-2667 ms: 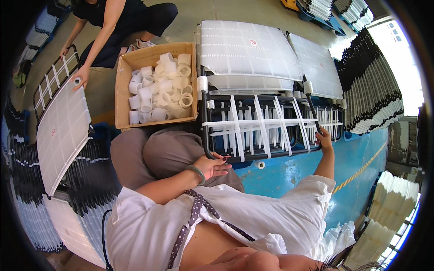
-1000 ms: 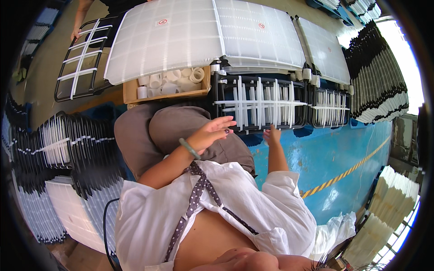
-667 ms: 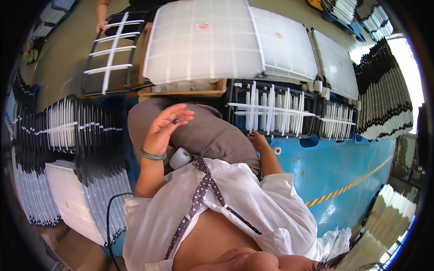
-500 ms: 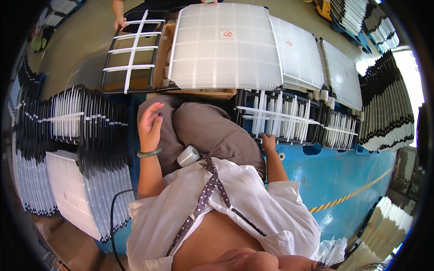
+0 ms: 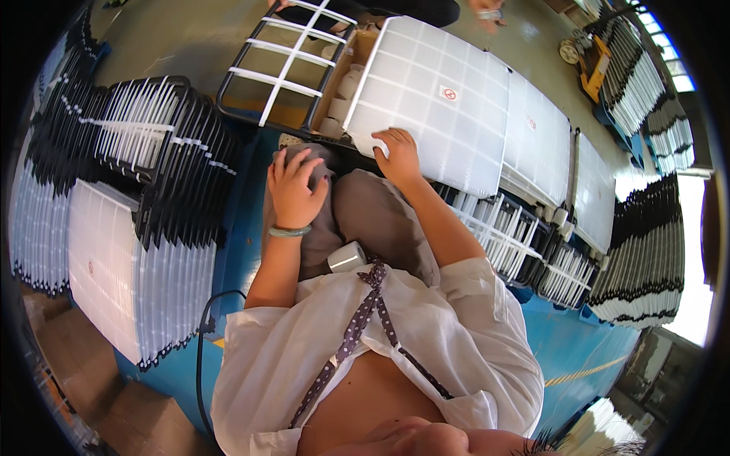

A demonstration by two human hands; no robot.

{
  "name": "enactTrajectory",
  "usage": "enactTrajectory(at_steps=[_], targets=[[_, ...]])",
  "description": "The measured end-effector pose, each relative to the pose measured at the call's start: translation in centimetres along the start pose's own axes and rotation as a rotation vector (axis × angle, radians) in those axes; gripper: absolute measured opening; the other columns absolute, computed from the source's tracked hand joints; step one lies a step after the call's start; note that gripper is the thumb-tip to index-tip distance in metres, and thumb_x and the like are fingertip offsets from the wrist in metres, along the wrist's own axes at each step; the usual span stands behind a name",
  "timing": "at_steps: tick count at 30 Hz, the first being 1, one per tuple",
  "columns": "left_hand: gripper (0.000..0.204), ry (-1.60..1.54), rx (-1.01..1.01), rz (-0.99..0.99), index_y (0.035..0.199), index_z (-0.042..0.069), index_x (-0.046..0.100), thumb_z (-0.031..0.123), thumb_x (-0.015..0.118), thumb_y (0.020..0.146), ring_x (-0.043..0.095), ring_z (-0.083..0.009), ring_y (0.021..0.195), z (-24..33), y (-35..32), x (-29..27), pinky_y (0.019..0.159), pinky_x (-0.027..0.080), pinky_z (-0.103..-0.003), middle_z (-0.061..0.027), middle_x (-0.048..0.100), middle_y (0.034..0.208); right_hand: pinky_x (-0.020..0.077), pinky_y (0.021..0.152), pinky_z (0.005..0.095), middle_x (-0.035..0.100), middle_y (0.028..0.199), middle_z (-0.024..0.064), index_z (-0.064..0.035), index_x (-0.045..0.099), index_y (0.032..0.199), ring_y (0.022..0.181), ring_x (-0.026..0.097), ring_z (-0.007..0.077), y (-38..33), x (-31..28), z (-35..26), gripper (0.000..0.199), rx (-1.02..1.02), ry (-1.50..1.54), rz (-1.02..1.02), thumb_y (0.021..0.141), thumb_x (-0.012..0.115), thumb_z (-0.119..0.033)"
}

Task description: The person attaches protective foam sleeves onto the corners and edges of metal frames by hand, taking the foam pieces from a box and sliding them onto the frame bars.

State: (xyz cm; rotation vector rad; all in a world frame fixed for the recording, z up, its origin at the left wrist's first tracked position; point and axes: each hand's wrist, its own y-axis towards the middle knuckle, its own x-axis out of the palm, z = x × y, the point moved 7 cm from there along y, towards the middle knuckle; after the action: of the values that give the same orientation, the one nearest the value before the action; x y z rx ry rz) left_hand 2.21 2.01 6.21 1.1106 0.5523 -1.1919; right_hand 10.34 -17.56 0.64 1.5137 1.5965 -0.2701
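Note:
My left hand (image 5: 295, 188) is raised over my lap with spread fingers and nothing in it; a green bangle (image 5: 290, 231) circles that wrist. My right hand (image 5: 399, 158) reaches to the near left corner of a large white translucent panel (image 5: 430, 95), its fingers apart; whether they touch the panel I cannot tell. Beyond my left hand, a black tubular frame (image 5: 323, 91) crossed by white straps lies tilted beside the panel. A roll of white tape (image 5: 347, 257) rests on my lap.
An open cardboard box (image 5: 344, 97) holding white rolls stands between frame and panel. Stacked black frames (image 5: 163, 137) and white panels (image 5: 103, 258) rise at my left; more panels (image 5: 536, 137) lie to the right. A co-worker's hand (image 5: 489, 11) shows at the far side.
My right hand has left the strapped frames at the right and come forward to the panel's near corner. My left hand has turned and spread its fingers. The whole view has swung left.

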Motion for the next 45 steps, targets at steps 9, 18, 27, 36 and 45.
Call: enactTrajectory(at_steps=[9,18,27,36,45], targets=[[0.024,0.009,-0.111,0.074,0.086,0.016,0.062,0.023,0.062,0.063,0.045,-0.0231,0.106,-2.4,2.5,-0.6,0.089,0.028,-0.048,0.0022,0.057,0.102,0.046,0.072,0.0372,0.061,0.088,0.0135,-0.0063,0.06,0.084,0.083,0.058,0.0304,9.7,17.8,2.2,0.017,0.301,0.198,-0.395,0.07,0.05,-0.005],[0.023,-0.044,-0.184,0.004,0.082,0.017,0.063,0.027,0.063,0.061,0.05,-0.0187,0.097,-2.7,3.5,0.0,0.09,0.029,-0.045,0.0038,0.061,0.092,0.0468,0.072,0.0394,0.06,0.089,0.0238,0.0014,0.064,0.084,0.082,0.059,0.0363,6.7,29.2,9.7,0.029,0.332,-0.095,-0.863,0.074,0.05,-0.022],[0.022,-0.023,-0.197,0.003,0.08,0.016,0.063,0.024,0.064,0.06,0.053,-0.0191,0.095,-2.3,3.9,-0.3,0.087,0.032,-0.04,0.0012,0.063,0.089,0.0459,0.075,0.0384,0.061,0.087,0.0193,-0.0082,0.061,0.081,0.086,0.058,0.0345,10.2,21.8,7.1,0.014,0.647,0.048,-0.305,0.069,0.053,-0.011],[0.047,-0.099,-0.177,0.069,0.107,0.014,0.054,0.024,0.065,0.062,0.053,-0.0219,0.097,-2.2,3.5,-0.2,0.083,0.037,-0.039,-0.0039,0.056,0.107,0.0346,0.051,0.0201,0.046,0.064,-0.001,-0.0059,0.049,0.091,0.056,0.04,0.0055,6.2,7.7,-2.4,0.022,0.453,0.754,0.305,0.072,0.058,0.002],[0.038,-1.282,-0.357,0.584,0.114,0.001,0.049,0.005,0.059,0.078,0.048,-0.0065,0.075,-6.6,9.1,-2.9,0.062,0.036,-0.017,-0.0047,0.054,0.104,0.0352,0.051,0.0202,0.045,0.063,-0.0005,-0.009,0.042,0.105,0.056,0.042,0.0055,1.0,5.5,-6.0,0.04,0.395,0.954,0.154,0.07,0.06,0.0]])
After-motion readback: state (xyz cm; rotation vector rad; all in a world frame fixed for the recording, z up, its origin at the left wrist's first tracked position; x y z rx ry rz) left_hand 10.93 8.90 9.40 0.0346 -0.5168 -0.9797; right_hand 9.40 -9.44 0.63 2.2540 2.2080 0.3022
